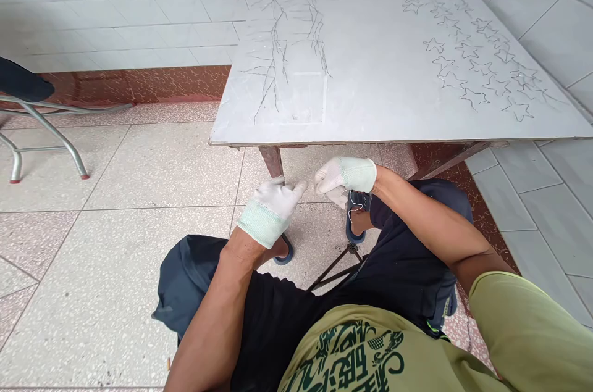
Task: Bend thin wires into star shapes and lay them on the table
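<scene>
Both hands wear white gloves with pale green cuffs and meet above the floor, just in front of the table. My left hand (277,202) is closed, its thumb and finger pointing at the other hand; anything in its grasp is too small to make out. My right hand (341,177) is pinched, with fingers curled toward the left one. Below its fingers hangs a thin, pale bent wire (356,202), seen against a dark sandal. On the table lie several star-shaped bent wires (475,97) at the right and several crinkled wire lengths (274,40) at the left.
A white-topped table (365,71) with wooden legs stands against the tiled wall (139,9). At the far left is a metal-legged chair (55,126). Between my legs shows a dark folding stand (340,265) on the speckled tile floor (115,281).
</scene>
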A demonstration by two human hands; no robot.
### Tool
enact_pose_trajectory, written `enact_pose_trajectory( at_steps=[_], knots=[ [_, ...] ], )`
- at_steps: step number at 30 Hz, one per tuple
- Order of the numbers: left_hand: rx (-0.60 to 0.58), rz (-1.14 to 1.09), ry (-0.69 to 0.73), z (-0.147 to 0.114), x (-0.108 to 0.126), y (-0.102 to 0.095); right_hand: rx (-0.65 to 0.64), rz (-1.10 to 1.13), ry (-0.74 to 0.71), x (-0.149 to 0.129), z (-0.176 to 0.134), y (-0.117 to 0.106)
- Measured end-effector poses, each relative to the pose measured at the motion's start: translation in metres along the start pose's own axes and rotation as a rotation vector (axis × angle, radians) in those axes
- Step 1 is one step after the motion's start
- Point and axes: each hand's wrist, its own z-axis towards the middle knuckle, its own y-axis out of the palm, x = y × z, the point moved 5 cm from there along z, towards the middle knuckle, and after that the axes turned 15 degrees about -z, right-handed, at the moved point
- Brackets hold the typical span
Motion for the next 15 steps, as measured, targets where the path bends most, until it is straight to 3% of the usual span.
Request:
enact_pose_trajectory(
  at_steps=[5, 11, 13, 15],
  knots=[
    [-0.096, 0.138, 0.066, -0.006, 0.007, 0.003, -0.039, 0.081, -0.039, 0.003, 0.000, 0.000],
    [-0.164, 0.033, 0.069, -0.011, 0.022, -0.001, -0.140, -0.014, -0.036, -0.008, -0.002, 0.007],
    [-0.194, 0.016, 0.072, -0.011, 0.022, 0.002, -0.085, -0.074, 0.009, -0.008, -0.002, 0.005],
    [-0.196, 0.001, 0.075, -0.012, 0.017, 0.007, 0.091, -0.177, 0.073, -0.006, -0.003, -0.004]
  ],
)
